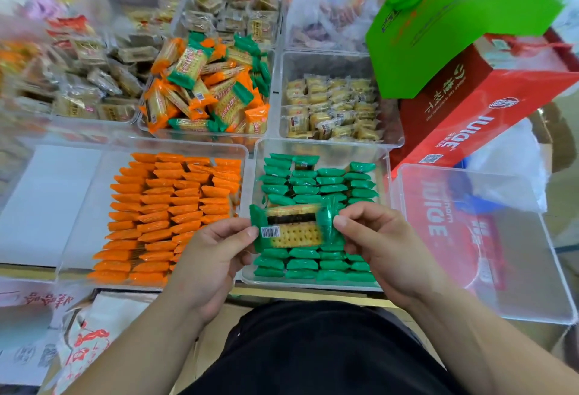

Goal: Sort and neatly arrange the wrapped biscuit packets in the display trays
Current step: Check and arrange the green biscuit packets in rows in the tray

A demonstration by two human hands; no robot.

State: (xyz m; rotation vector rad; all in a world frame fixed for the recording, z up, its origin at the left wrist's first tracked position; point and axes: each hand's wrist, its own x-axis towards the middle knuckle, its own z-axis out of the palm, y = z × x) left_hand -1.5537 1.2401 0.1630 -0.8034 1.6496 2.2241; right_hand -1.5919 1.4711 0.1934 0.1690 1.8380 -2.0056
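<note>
So right now it's the placing step for the green ones: both hands have one green packet (pixel 289 227) held flat and level above the green tray (pixel 383 156), left hand (pixel 216 250) pinching the barcode end between thumb and fingers, right hand (pixel 372 234) pinching the other end the same way. The packet hovers over the middle of the tray, where there looks to be a gap between the back rows and the front rows of green packets standing on edge. My guess is the next move means tipping it up onto its edge and sliding it into that gap so it lines up with its neighbours, without knocking the rows over. The orange tray (pixel 78 231) to the left is already filled in tidy rows. The mixed tray (pixel 147 129) behind still has a jumble of orange and green packets, so there's plenty of sorting left.
</note>
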